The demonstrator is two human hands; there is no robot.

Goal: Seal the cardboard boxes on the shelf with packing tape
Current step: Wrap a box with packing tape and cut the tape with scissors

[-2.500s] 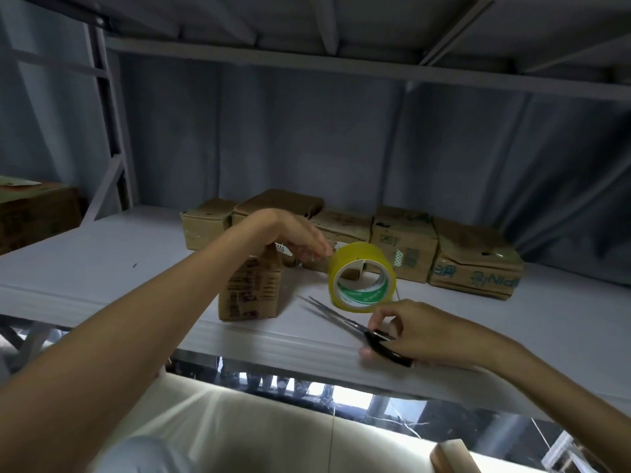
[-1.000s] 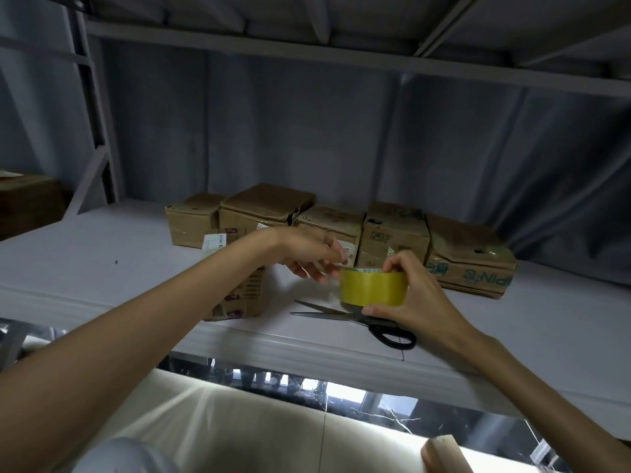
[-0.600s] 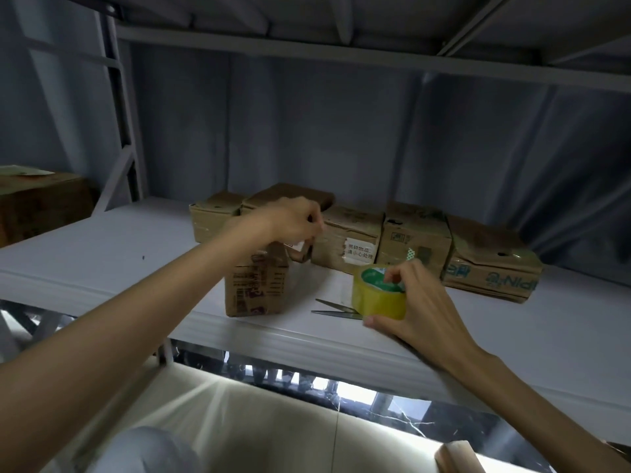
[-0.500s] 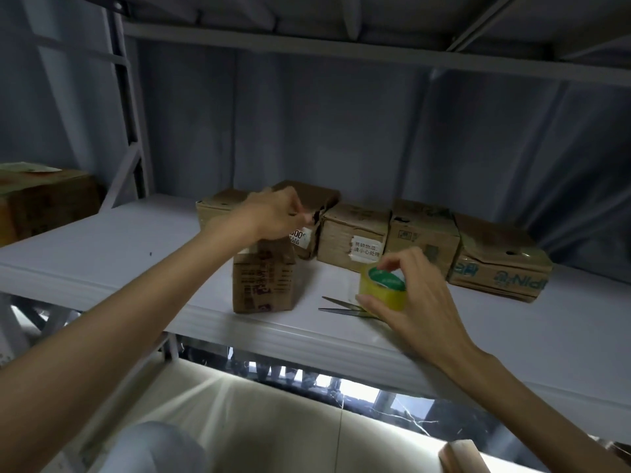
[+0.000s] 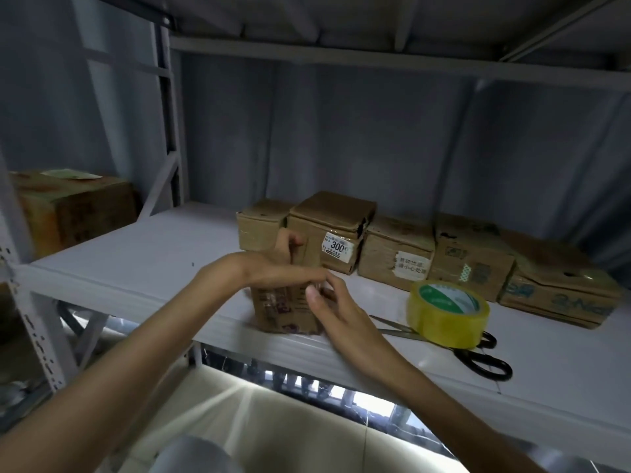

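Since half a second ago, tape roll (image 5: pixel 448 313) let go and lying flat atop the scissors (image 5: pixel 478 356) on the white shelf (image 5: pixel 136 268). "300" readable on a back box's label (image 5: pixel 337 249). Front cardboard box (image 5: pixel 285 310) near the shelf edge, partly hidden by both hands. Left hand (image 5: pixel 273 268) gripping its top; right hand (image 5: pixel 336 307), fingers loosely spread, touching its side.
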